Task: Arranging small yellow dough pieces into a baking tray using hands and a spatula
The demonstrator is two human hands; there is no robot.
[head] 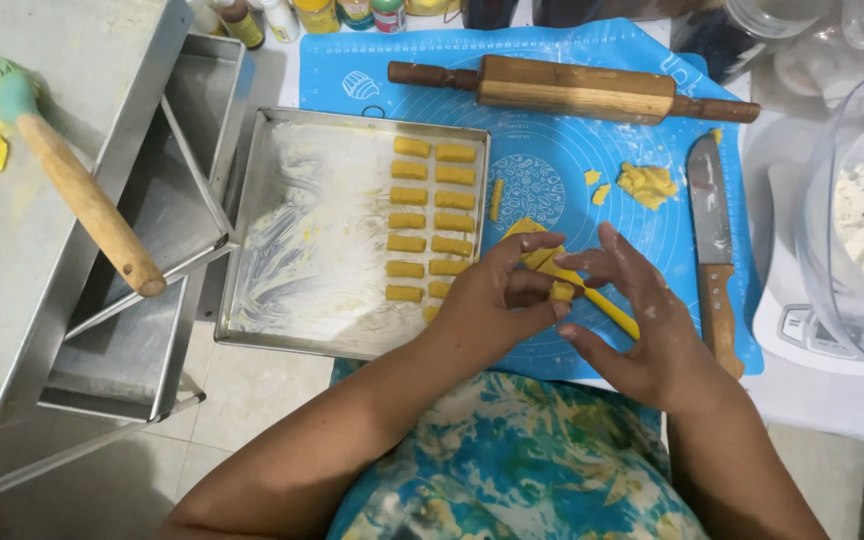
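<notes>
Two columns of cut yellow dough pieces (432, 220) are filling the right side of a greased metal tray (292, 230) at centre frame; most of it is waiting bare. Just right, the left hand (487, 300) is pinching a small dough piece (561, 291), while the right hand (642, 325), fingers loosely apart, is touching a dough strip (602, 303) on the blue mat (552, 170).

Soft, even daylight; faint shadows under the hands; mild glare on the tray (252, 215); slight wide-angle bending at edges.
</notes>
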